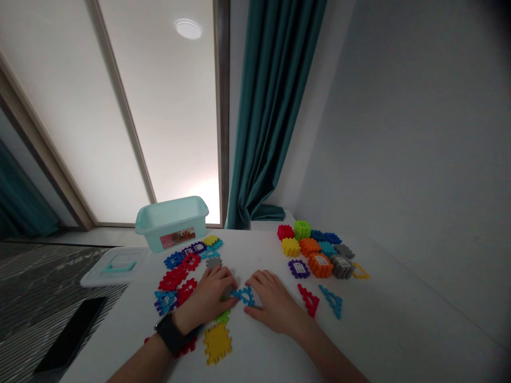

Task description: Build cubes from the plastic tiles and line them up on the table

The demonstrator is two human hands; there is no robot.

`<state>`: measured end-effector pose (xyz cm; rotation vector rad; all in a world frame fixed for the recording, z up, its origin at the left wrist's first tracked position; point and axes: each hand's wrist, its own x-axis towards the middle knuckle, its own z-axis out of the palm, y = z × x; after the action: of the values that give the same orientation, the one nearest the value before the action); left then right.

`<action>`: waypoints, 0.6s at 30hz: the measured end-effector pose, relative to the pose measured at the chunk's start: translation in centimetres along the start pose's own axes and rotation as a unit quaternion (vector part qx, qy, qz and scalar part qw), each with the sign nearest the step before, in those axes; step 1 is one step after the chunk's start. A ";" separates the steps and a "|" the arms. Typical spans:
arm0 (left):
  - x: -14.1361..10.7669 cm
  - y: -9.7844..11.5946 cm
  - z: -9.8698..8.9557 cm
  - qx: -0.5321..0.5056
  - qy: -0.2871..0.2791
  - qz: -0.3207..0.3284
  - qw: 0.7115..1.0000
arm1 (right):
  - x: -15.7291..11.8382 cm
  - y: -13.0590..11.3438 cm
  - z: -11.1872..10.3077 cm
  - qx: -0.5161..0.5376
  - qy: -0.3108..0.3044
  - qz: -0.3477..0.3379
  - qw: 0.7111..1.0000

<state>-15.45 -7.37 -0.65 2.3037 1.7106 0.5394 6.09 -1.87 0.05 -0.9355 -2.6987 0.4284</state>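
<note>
**Blue triangle**: notched plastic puzzle piece, lying flat on a white table, between the two hands.

**Left hand**: palm down just left of the triangle, fingertips at its left corner; whether they grasp it cannot be told. Black watch on the wrist.

**Right hand**: palm down just right of the triangle, fingers spread, unclenched, touching its right corner.

**Nearer the person than the triangle:** green piece, just below the left fingers; yellow square.

**Left of the triangle:** red pieces; blue-and-purple heap.

**Beyond the triangle:** gray piece; faint white piece.

**Right of the triangle:** red triangle; second blue triangle; yellow triangle, farther off.

**Beyond and right of the triangle:** cluster of orange, gray, lime, red and yellow blocks; purple square.

**Far beyond the triangle:** mint plastic bin with a printed label.

**Well left of the triangle:** clear lid; black phone.
</note>
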 end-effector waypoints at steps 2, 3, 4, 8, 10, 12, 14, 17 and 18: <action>0.0 0.0 0.2 -0.001 0.002 -0.002 1.000 | -0.2 0.0 0.3 0.000 0.008 -0.005 1.000; 0.0 0.1 0.3 -0.002 0.004 -0.005 1.000 | -0.3 0.1 0.5 0.002 0.012 -0.008 1.000; 0.0 0.1 0.3 -0.002 0.005 -0.007 1.000 | -0.3 0.2 0.6 0.004 0.014 -0.011 1.000; -0.1 0.5 0.4 0.000 0.009 -0.013 1.000 | -0.2 0.7 0.8 0.012 0.018 -0.019 1.000; -0.2 0.7 0.4 0.005 0.013 -0.016 1.000 | -0.2 0.8 0.8 0.013 0.021 -0.020 0.999; -0.2 0.8 0.4 0.010 0.019 -0.018 1.000 | -0.2 1.0 0.9 0.013 0.023 -0.021 0.999; -0.2 0.9 0.5 0.012 0.024 -0.017 0.999 | -0.1 1.1 1.0 0.015 0.025 -0.023 0.999; -0.1 1.0 0.7 0.014 0.026 -0.015 0.999 | -0.1 1.3 1.3 0.021 0.036 -0.032 0.999; -0.1 1.0 0.9 0.015 0.028 -0.012 0.999 | -0.1 1.4 1.4 0.025 0.042 -0.036 0.998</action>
<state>-14.20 -7.70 -1.04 2.3060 1.7825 0.5819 6.46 -1.18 -1.75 -0.8225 -2.6246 0.4296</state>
